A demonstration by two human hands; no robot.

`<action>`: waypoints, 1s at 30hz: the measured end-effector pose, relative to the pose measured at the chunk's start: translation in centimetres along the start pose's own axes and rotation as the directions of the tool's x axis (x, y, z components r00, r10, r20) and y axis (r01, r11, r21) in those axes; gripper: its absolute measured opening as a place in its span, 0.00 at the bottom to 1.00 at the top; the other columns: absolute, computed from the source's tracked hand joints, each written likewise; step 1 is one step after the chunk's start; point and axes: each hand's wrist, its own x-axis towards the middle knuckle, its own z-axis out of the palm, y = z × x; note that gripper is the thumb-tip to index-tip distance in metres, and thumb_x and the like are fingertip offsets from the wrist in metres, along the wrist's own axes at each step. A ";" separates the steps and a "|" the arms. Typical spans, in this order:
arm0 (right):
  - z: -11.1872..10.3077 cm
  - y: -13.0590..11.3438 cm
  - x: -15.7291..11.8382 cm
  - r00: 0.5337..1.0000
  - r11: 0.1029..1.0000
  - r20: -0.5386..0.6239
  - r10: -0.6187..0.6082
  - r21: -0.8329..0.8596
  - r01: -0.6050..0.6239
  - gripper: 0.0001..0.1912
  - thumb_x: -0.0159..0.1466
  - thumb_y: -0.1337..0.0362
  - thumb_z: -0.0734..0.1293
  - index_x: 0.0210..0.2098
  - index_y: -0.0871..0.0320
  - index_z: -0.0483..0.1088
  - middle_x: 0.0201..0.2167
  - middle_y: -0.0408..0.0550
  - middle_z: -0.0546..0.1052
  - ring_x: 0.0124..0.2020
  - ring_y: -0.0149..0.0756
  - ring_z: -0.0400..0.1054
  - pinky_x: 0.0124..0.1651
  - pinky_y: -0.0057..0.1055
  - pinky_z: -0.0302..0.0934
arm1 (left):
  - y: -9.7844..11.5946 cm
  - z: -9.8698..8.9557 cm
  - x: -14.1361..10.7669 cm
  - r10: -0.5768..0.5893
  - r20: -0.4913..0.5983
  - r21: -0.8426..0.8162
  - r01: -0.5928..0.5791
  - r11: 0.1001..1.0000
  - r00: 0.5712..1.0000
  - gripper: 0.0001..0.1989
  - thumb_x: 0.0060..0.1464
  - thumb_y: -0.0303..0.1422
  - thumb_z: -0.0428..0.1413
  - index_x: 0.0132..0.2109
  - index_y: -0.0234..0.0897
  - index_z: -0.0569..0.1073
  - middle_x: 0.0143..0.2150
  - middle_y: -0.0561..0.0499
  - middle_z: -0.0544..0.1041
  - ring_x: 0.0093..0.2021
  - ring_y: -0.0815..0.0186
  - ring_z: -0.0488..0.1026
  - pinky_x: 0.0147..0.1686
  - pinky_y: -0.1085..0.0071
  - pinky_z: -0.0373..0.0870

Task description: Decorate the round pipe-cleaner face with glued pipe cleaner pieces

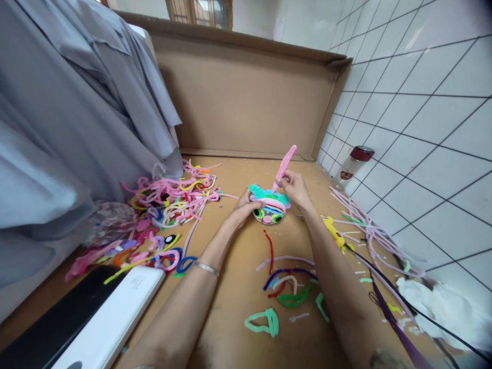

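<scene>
A round face made of colourful pipe cleaners (pixel 273 209), with teal ears, a striped brow and yellow-and-black eyes, is held over the middle of the table. My left hand (pixel 246 206) grips its left edge, thumb across the front. Between the fingers of my right hand (pixel 294 187) is a long pink pipe-cleaner piece (pixel 285 163), pointing up and to the right. Its lower end meets the top of the face; whether it is attached I cannot tell. Below lie a red pipe cleaner (pixel 271 251) and a mint-green loop (pixel 265 323).
Tangled pipe cleaners (pixel 172 197) pile up at left, near a white power bank (pixel 111 318). At right lie a yellow glue gun (pixel 332 231) with its cord, pale pipe cleaners (pixel 369 230) and white tissue (pixel 442 307). A red-lidded bottle (pixel 353 165) stands by the tiled wall.
</scene>
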 end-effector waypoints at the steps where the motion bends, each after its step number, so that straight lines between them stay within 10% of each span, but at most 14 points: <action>1: 0.0 0.1 0.0 1.000 1.000 0.003 -0.005 0.006 0.005 0.06 0.56 0.61 0.63 0.27 0.57 0.67 0.22 0.41 0.72 0.28 0.32 0.67 0.33 0.27 0.60 | 0.0 0.0 0.0 -0.003 0.000 0.004 0.003 1.000 1.000 0.40 0.32 0.29 0.65 0.57 0.40 0.66 0.43 0.51 0.74 0.46 0.62 0.72 0.51 0.66 0.65; 10: -0.1 -0.2 -0.1 0.999 0.991 -0.033 -0.019 0.133 0.023 0.07 0.56 0.60 0.64 0.27 0.58 0.67 0.21 0.41 0.72 0.24 0.30 0.64 0.30 0.27 0.58 | 0.1 -0.3 0.0 -0.029 0.034 0.026 0.028 0.999 0.999 0.44 0.33 0.31 0.65 0.62 0.38 0.64 0.51 0.46 0.74 0.53 0.55 0.70 0.57 0.60 0.61; 30: 0.4 2.4 0.2 0.916 0.815 0.107 0.386 0.426 -0.393 0.15 0.48 0.58 0.74 0.17 0.58 0.66 0.12 0.39 0.69 0.14 0.23 0.57 0.18 0.22 0.49 | 0.8 -1.4 -0.3 -0.035 0.218 0.040 0.027 0.999 0.975 0.49 0.31 0.30 0.67 0.65 0.40 0.61 0.62 0.39 0.68 0.61 0.47 0.66 0.60 0.53 0.59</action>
